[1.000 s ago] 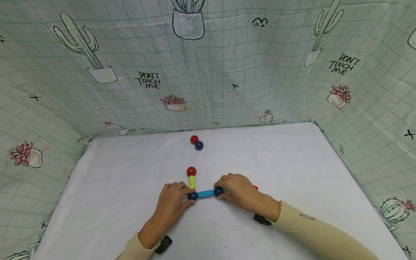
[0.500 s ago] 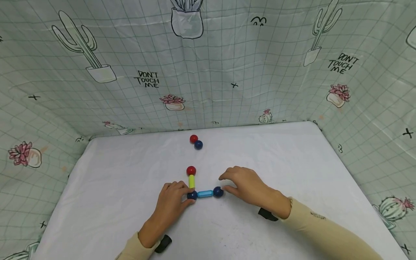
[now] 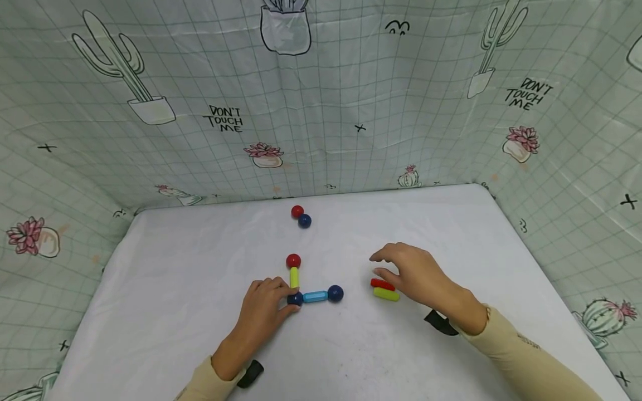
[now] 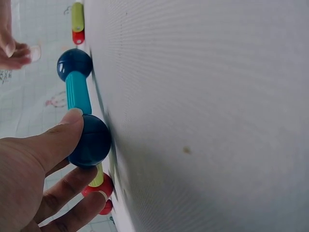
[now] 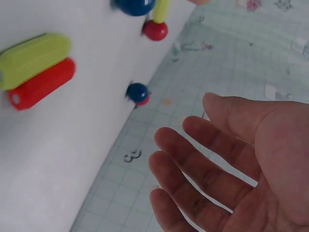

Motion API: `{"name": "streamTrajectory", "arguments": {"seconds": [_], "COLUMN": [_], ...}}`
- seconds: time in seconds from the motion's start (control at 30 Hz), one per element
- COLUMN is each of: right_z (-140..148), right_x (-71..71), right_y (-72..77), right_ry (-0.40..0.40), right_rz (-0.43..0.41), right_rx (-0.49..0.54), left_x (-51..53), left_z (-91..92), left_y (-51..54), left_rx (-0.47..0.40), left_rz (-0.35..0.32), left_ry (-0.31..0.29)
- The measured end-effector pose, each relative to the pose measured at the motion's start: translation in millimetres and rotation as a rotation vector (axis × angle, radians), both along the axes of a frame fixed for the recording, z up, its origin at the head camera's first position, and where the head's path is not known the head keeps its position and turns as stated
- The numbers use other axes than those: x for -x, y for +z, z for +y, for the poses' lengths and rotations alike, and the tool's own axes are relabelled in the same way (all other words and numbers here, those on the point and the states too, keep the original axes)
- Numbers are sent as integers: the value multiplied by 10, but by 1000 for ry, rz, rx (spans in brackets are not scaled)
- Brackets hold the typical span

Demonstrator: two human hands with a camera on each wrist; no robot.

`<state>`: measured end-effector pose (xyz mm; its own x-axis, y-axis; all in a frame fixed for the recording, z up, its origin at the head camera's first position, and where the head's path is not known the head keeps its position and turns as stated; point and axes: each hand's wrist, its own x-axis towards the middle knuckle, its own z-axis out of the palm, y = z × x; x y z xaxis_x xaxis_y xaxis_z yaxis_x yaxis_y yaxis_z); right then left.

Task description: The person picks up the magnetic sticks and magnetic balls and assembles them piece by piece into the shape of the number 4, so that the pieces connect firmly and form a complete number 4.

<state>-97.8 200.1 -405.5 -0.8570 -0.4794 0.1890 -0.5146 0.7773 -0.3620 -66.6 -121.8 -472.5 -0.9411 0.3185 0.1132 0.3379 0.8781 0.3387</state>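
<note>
My left hand (image 3: 263, 309) pinches the dark blue ball (image 3: 295, 299) at the corner of an L-shaped piece; the left wrist view shows thumb and fingers around this ball (image 4: 91, 141). A light blue rod (image 3: 315, 297) runs right from it to another dark blue ball (image 3: 335, 293). A yellow-green rod (image 3: 294, 277) leads away to a red ball (image 3: 293, 260). My right hand (image 3: 420, 274) hovers empty, fingers apart, just above a red rod (image 3: 383, 284) and a yellow-green rod (image 3: 386, 294) lying side by side. In the right wrist view its fingers hold nothing.
Farther back on the white-covered table (image 3: 225, 245), a red ball (image 3: 297, 211) and a dark blue ball (image 3: 304, 221) sit against each other. A patterned cloth (image 3: 321, 100) hangs behind the table and along its sides.
My right hand has let go of the right-hand dark blue ball and moved right, uncovering the loose red and yellow-green rods. The left hand has kept its grip.
</note>
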Motion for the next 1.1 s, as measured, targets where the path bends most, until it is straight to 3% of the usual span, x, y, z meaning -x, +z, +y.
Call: {"name": "streamTrajectory", "arguments": {"seconds": [0.43,0.67,1.1], "right_z": [302,314,297], "right_x": [-159,-231,-273], "right_y": [-242,-356,-498], "right_ry": [-71,-63,-58], "right_rz": [-54,-80,-52], "right_rx": [-48,-39,-10], "left_x": [-15,-12,-8], "left_z": [-9,-8,-3], "left_y": [12,4,-14], "left_rx": [5,10,-9], "left_rz": [5,13,18], "left_ry": [2,0,-8]}}
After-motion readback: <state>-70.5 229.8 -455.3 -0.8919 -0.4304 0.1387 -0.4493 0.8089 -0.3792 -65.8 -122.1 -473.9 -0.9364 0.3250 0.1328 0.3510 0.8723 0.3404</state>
